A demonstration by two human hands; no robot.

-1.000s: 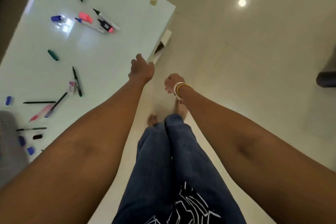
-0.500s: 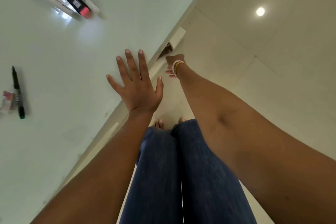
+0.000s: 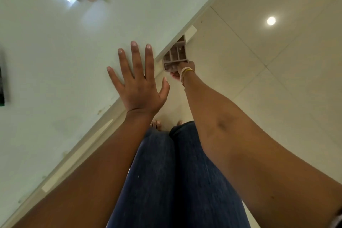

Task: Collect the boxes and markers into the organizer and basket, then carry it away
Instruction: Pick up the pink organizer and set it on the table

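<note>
Half-hidden organizer [image 3: 175, 55] under table [image 3: 55, 61]; right hand's [image 3: 182, 70] grip obscured.

Left hand [image 3: 137, 81]: flat, palm down, fingers spread, thumb out to the side; forearm extended forward. Right hand [image 3: 182, 71]: reaching forward and down at full arm's length, fingers curled closed in a grip; bangles on wrist. Both forearms bare.
</note>
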